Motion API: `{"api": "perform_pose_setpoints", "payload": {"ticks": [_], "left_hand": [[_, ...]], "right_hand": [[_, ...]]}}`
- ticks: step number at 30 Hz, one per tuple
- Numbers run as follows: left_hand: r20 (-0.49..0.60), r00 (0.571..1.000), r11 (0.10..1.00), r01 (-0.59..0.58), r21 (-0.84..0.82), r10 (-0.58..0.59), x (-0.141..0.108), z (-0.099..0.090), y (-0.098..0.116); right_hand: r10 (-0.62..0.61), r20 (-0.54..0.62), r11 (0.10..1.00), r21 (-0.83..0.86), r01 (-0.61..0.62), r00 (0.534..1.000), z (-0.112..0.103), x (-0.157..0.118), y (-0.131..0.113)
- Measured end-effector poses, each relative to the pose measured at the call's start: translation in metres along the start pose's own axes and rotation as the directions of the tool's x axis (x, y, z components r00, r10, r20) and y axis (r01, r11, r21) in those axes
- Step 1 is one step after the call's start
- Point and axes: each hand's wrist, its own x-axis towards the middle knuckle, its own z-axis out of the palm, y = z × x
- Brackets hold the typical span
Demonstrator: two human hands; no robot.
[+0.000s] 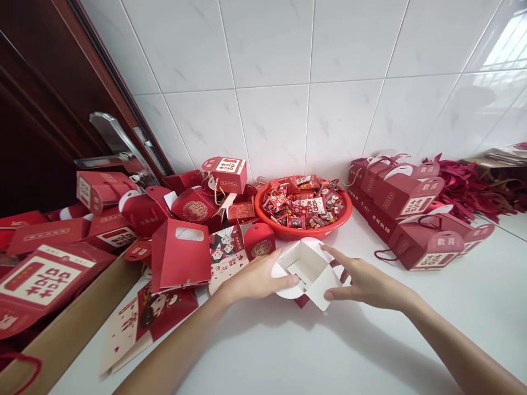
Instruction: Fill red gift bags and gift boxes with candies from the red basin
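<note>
Between my hands stands an unfolded small gift box (307, 262), its white inside facing up and its flaps spread outward. A bit of its red outside shows underneath. My left hand (259, 277) grips the box's left side, the thumb over the white flap and the fingers partly hidden behind. On the right side, my right hand (362, 280) has its thumb on the near flap and its index finger at the far edge. Just behind the box is a red plastic basin (302, 235) heaped with red-wrapped candies (307, 206).
Red gift boxes (181, 255) and flat printed cards (154, 312) crowd the left side, beside an open carton (88, 307). Stacked handled boxes (407, 203) stand at the right, with dark red ribbons (469, 184) beyond. A tiled wall (272, 126) closes the back; a door handle (115, 142) juts out at left.
</note>
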Motion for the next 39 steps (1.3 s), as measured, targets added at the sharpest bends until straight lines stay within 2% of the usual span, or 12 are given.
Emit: {"api": "perform_pose_setpoints", "payload": {"ticks": [3,7,10,12,16,21,25,27,29,32,36,39], "left_hand": [[-0.03,0.999,0.999,-0.037,-0.014,0.036,0.003,0.002,-0.002],[-0.193,0.981,0.98,0.005,0.201,0.035,-0.001,-0.006,0.01],[-0.294,0.956,0.949,0.091,0.303,0.002,0.001,-0.018,0.021],[-0.387,0.921,0.947,0.089,0.308,0.039,0.009,-0.026,0.027],[-0.461,0.877,0.95,0.016,0.313,0.137,0.041,-0.034,0.033],[-0.351,0.925,0.948,-0.026,0.317,0.143,0.09,-0.035,0.023],[-0.3,0.946,0.923,0.002,0.385,0.123,0.115,-0.036,0.016],[-0.294,0.949,0.914,0.014,0.405,0.115,0.124,-0.038,0.015],[-0.301,0.947,0.918,0.016,0.397,0.114,0.132,-0.04,0.014],[-0.363,0.926,0.957,0.003,0.289,0.106,0.143,-0.042,0.01],[-0.496,0.866,0.998,-0.039,0.048,0.058,0.153,-0.041,0.0],[-0.509,0.859,0.999,-0.053,0.011,0.052,0.152,-0.039,-0.005]], "right_hand": [[-0.026,0.012,1.0,-0.004,0.026,1.0,-0.013,0.003,0.003],[-0.201,-0.066,0.979,0.015,0.202,0.977,-0.055,0.014,0.002],[-0.326,-0.274,0.941,-0.005,0.338,0.905,-0.085,0.039,-0.001],[-0.345,-0.386,0.933,-0.04,0.358,0.856,-0.093,0.064,-0.003],[-0.271,-0.524,0.961,-0.096,0.26,0.807,-0.081,0.121,-0.009],[-0.269,-0.562,0.962,-0.124,0.242,0.782,-0.061,0.161,-0.014],[-0.242,-0.612,0.964,-0.061,0.26,0.753,-0.062,0.166,-0.006],[-0.197,-0.678,0.952,0.04,0.303,0.709,-0.064,0.165,0.0],[-0.112,-0.727,0.888,0.233,0.396,0.678,-0.065,0.162,0.004],[-0.028,-0.729,0.739,0.445,0.505,0.684,-0.064,0.157,0.004],[-0.173,-0.682,0.746,0.38,0.547,0.711,-0.063,0.153,-0.001],[-0.219,-0.644,0.81,0.299,0.504,0.733,-0.063,0.153,-0.003]]}}
